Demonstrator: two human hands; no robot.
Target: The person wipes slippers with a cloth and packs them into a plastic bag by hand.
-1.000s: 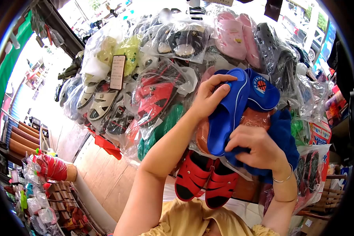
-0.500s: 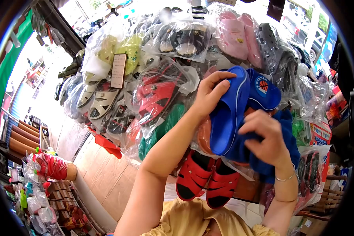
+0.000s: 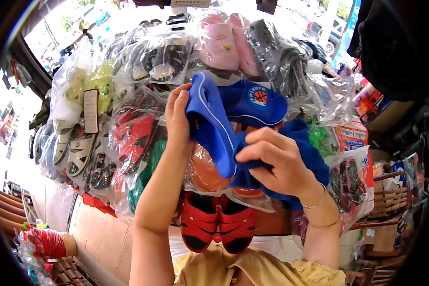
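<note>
My left hand (image 3: 178,114) grips a blue slipper (image 3: 213,136) by its upper end, fingers wrapped round the edge. The slipper is tilted on its side, its white trim line facing me. In my right hand (image 3: 283,159) is a bunched blue cloth (image 3: 305,145), pressed against the slipper's lower end. Just behind lies a second blue slipper (image 3: 238,97) with a round basketball badge. An orange-brown slipper (image 3: 205,167) in clear plastic shows beneath the held one. Nearest my body, a pair of red slippers (image 3: 200,221) with black insoles sits side by side.
Bagged footwear covers the display: pink clogs (image 3: 219,45), red-and-black sandals (image 3: 136,136), a green slipper (image 3: 148,176). A phone (image 3: 91,111) leans among the bags at left. A red roll (image 3: 47,242) stands lower left. A wooden rack (image 3: 388,202) is at right.
The view has swung right, so things appear further left. The held slipper has been tilted over. My right hand has brought the cloth against its lower end.
</note>
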